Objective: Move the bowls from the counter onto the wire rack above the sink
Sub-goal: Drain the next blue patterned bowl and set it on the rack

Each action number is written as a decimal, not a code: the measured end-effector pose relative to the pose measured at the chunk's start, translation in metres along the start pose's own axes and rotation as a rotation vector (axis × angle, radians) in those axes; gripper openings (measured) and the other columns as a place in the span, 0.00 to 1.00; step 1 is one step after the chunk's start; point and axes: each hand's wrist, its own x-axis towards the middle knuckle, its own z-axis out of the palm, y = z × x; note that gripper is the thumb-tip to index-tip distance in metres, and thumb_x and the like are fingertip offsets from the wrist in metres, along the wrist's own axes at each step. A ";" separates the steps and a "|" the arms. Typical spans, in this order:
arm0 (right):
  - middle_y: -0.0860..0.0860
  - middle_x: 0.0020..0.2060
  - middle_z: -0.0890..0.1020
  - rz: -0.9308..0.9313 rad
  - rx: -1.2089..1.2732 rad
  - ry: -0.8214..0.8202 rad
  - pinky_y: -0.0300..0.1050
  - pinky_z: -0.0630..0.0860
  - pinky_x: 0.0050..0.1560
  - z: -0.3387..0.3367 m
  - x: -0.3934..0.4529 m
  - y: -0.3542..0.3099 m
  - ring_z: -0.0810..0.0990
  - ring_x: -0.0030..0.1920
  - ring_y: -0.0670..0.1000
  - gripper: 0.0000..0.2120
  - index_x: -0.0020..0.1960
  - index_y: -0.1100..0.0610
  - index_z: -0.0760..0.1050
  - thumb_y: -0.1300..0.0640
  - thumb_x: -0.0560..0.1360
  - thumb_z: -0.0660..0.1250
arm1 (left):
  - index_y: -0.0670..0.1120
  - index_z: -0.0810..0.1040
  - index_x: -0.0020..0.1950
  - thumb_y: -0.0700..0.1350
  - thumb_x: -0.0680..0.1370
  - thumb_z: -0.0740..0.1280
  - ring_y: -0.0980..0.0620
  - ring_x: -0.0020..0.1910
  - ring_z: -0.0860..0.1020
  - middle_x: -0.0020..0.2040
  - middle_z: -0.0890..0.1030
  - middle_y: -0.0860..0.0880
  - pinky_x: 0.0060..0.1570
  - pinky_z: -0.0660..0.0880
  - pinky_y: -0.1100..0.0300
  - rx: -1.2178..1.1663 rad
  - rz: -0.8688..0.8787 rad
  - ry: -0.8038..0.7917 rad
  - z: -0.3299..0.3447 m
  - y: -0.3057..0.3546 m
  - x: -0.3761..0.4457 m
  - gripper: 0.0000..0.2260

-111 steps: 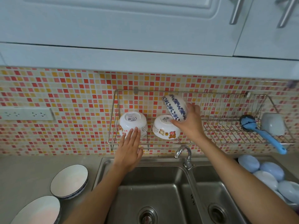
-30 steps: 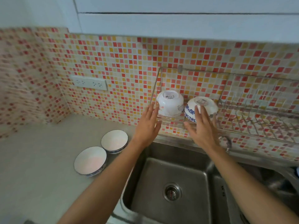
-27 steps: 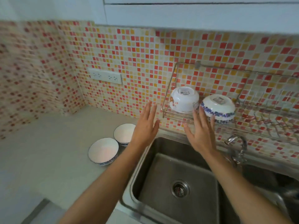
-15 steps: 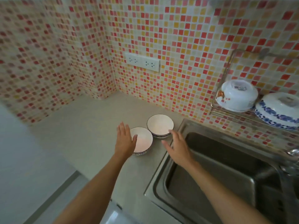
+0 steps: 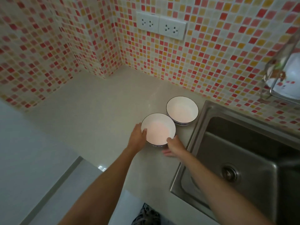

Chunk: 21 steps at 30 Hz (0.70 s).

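Fingers of the left hand (image 5: 137, 138) and right hand (image 5: 174, 146) clasp opposite rims of the near white bowl (image 5: 158, 128), mouth up on the counter (image 5: 90, 109), touching the far white bowl (image 5: 182, 109) beside the sink (image 5: 243, 151).

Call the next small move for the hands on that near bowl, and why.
Probably lift the near bowl straight up with both hands. The left hand and right hand already flank its rim, thumbs over the edge, and it stands upright on the counter close beside the far bowl, so dragging it sideways risks a knock.
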 end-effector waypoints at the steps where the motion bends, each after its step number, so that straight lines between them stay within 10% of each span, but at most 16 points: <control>1: 0.58 0.53 0.75 -0.002 0.014 0.013 0.57 0.82 0.48 0.002 0.003 0.000 0.81 0.35 0.58 0.18 0.67 0.59 0.60 0.59 0.78 0.53 | 0.40 0.67 0.69 0.45 0.81 0.56 0.42 0.66 0.70 0.67 0.72 0.41 0.63 0.66 0.54 -0.013 0.004 0.016 -0.001 -0.001 0.000 0.18; 10: 0.57 0.42 0.79 -0.024 0.136 -0.095 0.46 0.78 0.38 -0.020 -0.037 0.018 0.81 0.36 0.55 0.17 0.67 0.57 0.63 0.61 0.79 0.53 | 0.45 0.63 0.71 0.43 0.82 0.52 0.40 0.60 0.74 0.64 0.75 0.40 0.55 0.69 0.57 -0.181 -0.003 0.005 -0.008 0.024 -0.028 0.17; 15: 0.58 0.61 0.74 -0.094 0.262 -0.027 0.59 0.82 0.43 -0.060 -0.059 0.037 0.78 0.56 0.58 0.17 0.65 0.50 0.65 0.57 0.77 0.58 | 0.45 0.62 0.72 0.42 0.82 0.50 0.42 0.59 0.74 0.64 0.75 0.40 0.53 0.68 0.60 -0.214 0.068 -0.027 0.012 0.055 -0.055 0.17; 21: 0.60 0.57 0.73 -0.003 0.821 -0.169 0.68 0.76 0.51 -0.137 -0.105 0.059 0.74 0.57 0.66 0.11 0.57 0.56 0.70 0.62 0.75 0.56 | 0.45 0.62 0.72 0.43 0.83 0.51 0.43 0.61 0.73 0.65 0.74 0.42 0.57 0.69 0.58 -0.252 0.185 -0.155 0.063 0.101 -0.088 0.17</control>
